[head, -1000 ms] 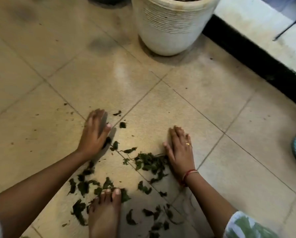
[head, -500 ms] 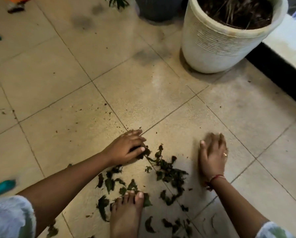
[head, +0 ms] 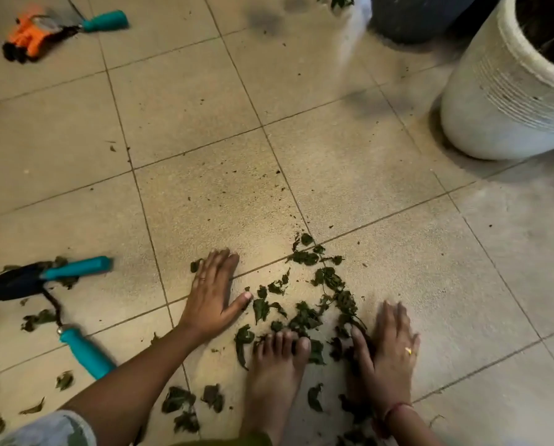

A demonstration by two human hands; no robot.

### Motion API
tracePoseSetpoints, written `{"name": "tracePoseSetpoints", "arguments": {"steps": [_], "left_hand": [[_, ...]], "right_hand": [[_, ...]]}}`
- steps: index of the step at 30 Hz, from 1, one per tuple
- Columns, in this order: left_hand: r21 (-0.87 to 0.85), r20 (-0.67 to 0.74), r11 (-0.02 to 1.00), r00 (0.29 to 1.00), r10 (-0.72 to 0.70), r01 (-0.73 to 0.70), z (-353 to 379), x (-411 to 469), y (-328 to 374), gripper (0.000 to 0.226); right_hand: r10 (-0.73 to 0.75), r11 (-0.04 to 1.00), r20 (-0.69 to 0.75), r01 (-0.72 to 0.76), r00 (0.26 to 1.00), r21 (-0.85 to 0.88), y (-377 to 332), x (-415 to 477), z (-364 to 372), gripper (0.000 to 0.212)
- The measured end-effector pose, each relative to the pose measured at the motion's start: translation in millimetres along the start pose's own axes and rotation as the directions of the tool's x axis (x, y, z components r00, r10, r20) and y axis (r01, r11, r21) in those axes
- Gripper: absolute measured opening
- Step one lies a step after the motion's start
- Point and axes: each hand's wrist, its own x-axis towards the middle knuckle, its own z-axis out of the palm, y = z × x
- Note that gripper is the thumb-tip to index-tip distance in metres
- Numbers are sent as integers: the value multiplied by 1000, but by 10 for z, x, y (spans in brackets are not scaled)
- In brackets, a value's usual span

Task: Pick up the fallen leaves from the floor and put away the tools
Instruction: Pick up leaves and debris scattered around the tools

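Observation:
Dark green fallen leaves [head: 304,310] lie scattered on the beige tiled floor [head: 205,188], most of them between my two hands. My left hand [head: 212,292] lies flat on the tiles, fingers straight, just left of the pile. My right hand [head: 386,346] rests flat on the floor at the pile's right edge, its thumb touching leaves. A black trowel with a teal handle [head: 40,278] and a second teal-handled tool [head: 82,349] lie at the left. Another teal-handled tool [head: 103,21] lies beside orange gloves [head: 24,38] at the far top left.
My bare foot [head: 277,365] stands among the leaves between my hands. A white ribbed pot [head: 507,101] stands at the right and a dark pot [head: 417,17] behind it. More loose leaves [head: 185,403] lie near the bottom left.
The view has swung left, bringing the tools into sight. My left hand, curled over leaves before, now lies flat. My right hand has drawn nearer to me along the pile's right edge.

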Motion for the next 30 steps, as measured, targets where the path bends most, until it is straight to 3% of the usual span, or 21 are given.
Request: {"name": "tracePoseSetpoints", "arguments": {"steps": [3,7,9,13,16,19,21,23,27,30], "left_hand": [[116,-51,991,997,-64,70,-29,-81,-44,82],[-114,-190,919,900,-393,377,-135,-62,-121,98],[-144,-140,898,890,-434,415,-183,11,-170,107],[24,93,989,985,-145,143,-98,140,13,97],[-144,207,989,976,67,-37,-28,246,322,89],[-466,152,881,975,162,-74,-62,285,542,64],[-558,49,826,990,135,-85,-113,285,570,61],[-578,-16,814,997,69,-65,-189,267,502,61],[-412,-27,911,1000,12,-22,-289,115,126,68],[-97,184,994,981,63,-45,-285,-121,-127,88]], "right_hand": [[-42,993,83,50,996,-104,93,-171,98,85],[-193,963,158,218,968,-157,-124,19,274,83],[-228,958,172,252,958,-133,-328,234,339,81],[-311,945,180,324,933,-49,-767,706,392,79],[-451,891,208,451,868,51,-1070,937,368,72],[-459,888,98,455,883,60,-1188,1144,298,68],[-343,938,23,341,939,64,-1196,1343,226,72],[-273,962,51,271,961,37,-1180,1549,183,72],[-392,915,220,403,893,-5,-1315,1769,216,68],[-530,800,398,597,749,-56,-1478,1681,297,71]]}}
